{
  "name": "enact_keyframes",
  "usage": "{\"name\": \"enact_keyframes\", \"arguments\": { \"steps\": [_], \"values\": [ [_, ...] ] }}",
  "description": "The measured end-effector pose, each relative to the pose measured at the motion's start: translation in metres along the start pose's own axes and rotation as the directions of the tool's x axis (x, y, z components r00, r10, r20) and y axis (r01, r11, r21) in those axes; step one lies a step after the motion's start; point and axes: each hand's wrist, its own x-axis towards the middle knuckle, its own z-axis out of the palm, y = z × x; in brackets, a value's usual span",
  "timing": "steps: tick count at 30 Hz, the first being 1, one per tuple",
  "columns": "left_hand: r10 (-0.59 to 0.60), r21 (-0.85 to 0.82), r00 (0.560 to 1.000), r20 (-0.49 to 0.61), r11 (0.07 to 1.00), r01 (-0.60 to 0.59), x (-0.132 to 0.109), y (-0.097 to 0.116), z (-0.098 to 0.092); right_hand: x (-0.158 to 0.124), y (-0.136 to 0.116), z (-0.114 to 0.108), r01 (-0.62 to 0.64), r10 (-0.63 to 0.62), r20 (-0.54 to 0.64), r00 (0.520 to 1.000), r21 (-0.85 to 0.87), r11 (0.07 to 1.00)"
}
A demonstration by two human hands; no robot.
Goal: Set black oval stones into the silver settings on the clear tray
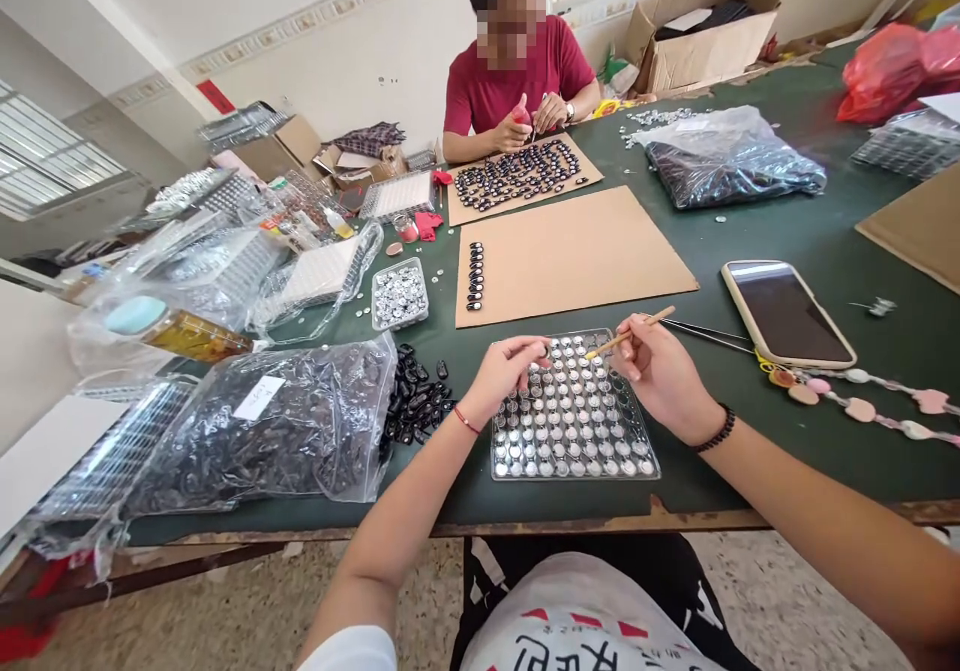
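My left hand hovers over the top left corner of a clear tray filled with several small round silver pieces, its fingers pinched together on something I cannot make out. My right hand rests at the tray's upper right edge and grips a thin wooden stick whose tip points left over the tray. Loose black oval beads lie in a heap just left of the tray. A cardboard sheet beyond the tray carries a short column of black beads.
A phone and tweezers lie right of the tray, with a pink bead string. Plastic bags of beads and trays crowd the left. A small box of silver pieces stands nearby. Across the table, a person in red works over another beaded cardboard.
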Motion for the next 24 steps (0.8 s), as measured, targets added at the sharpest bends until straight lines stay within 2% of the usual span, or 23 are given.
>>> {"name": "enact_keyframes", "arguments": {
  "steps": [3,5,8,9,12,17,20,24],
  "values": [
    [-0.017,-0.040,0.997,-0.075,0.999,0.014,0.025,0.004,-0.024,-0.004,-0.003,0.000,-0.031,0.031,0.017,0.999,0.041,0.999],
    [-0.013,-0.005,0.983,-0.183,1.000,0.012,0.049,0.009,-0.044,-0.006,-0.005,0.001,-0.040,0.039,0.024,0.999,0.056,0.998],
    [0.043,0.155,0.937,-0.347,0.988,0.013,0.096,0.020,-0.077,-0.009,-0.008,0.004,-0.045,0.043,0.020,0.999,0.064,0.997],
    [0.088,0.241,0.921,-0.380,0.971,0.007,0.114,0.024,-0.088,-0.009,-0.009,0.004,-0.047,0.046,0.020,0.999,0.064,0.997],
    [0.162,0.335,0.883,-0.440,0.942,-0.007,0.165,0.031,-0.115,-0.010,-0.012,0.007,-0.064,0.063,0.014,0.998,0.069,0.996],
    [0.179,0.397,0.840,-0.512,0.917,0.046,0.231,0.031,-0.142,-0.009,-0.017,0.008,-0.097,0.099,-0.020,0.995,0.093,0.991],
    [0.171,0.411,0.829,-0.533,0.908,0.077,0.254,0.027,-0.154,-0.004,-0.017,0.006,-0.103,0.112,-0.065,0.992,0.121,0.987],
    [0.124,0.395,0.836,-0.535,0.911,0.117,0.272,0.017,-0.166,0.004,-0.014,0.003,-0.140,0.158,-0.110,0.981,0.157,0.978]
  ]
}}
